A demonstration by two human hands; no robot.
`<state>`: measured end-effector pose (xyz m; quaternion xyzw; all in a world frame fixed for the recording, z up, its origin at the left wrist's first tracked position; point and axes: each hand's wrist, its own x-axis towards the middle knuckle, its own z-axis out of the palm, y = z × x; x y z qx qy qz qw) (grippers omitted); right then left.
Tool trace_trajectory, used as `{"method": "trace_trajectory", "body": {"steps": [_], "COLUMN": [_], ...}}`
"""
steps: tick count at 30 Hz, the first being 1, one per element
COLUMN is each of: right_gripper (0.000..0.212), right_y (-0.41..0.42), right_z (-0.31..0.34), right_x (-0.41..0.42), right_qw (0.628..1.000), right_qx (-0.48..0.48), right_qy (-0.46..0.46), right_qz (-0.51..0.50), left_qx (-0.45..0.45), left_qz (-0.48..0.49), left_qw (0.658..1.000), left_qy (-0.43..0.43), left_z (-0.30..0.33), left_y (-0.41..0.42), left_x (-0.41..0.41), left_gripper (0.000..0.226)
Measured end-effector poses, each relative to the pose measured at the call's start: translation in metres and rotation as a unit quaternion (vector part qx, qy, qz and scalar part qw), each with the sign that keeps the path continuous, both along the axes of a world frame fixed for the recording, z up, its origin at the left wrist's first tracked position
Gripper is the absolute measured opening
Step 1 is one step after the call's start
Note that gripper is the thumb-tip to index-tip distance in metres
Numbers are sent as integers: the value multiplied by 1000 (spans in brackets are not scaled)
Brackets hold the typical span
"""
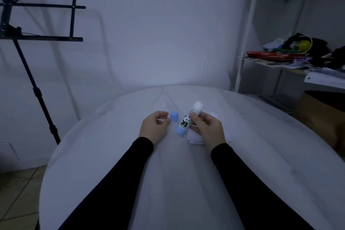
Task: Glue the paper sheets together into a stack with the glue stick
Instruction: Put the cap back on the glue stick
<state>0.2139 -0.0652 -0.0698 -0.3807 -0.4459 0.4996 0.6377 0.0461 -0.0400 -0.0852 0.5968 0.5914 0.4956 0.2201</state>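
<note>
My right hand (207,129) grips an uncapped glue stick (188,119) with a panda label and a blue base, tilted so its white glue tip points up and away. The blue cap (174,115) stands on the table just beyond my left hand (154,127), whose fingers are loosely curled beside the cap and hold nothing. White paper sheets (196,139) lie on the table under my right hand, mostly hidden by it.
The round table is covered with a white cloth (168,183). A black music stand (37,24) rises at the left. A white shelf (298,61) with books and clutter is at the right, a cardboard box (321,115) below it.
</note>
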Motion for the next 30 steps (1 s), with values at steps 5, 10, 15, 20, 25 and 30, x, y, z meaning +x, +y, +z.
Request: {"method": "trace_trajectory", "body": {"steps": [5,10,15,20,25,30], "right_gripper": [18,14,15,17,15,5], "right_y": [3,9,14,14,12,8], "right_z": [-3,-5,-6,-6,-6,-8], "right_x": [4,6,6,6,2,-3], "right_qw": [1000,999,999,999,1000,997], "right_qx": [-14,-32,-37,-34,-28,14], "right_qy": [26,30,30,23,-4,-81], "right_qz": [2,-4,2,4,5,-2], "left_qx": [17,14,1,6,8,37], "left_qz": [0,-8,-18,-12,-22,-18], "left_qw": [1000,999,996,998,995,972], "left_qy": [7,51,89,63,-101,-232], "left_z": [-1,-2,-5,-3,2,13], "left_y": [23,43,55,54,43,21], "left_x": [11,14,13,12,2,-4], "left_gripper": [25,32,30,22,19,25]}}
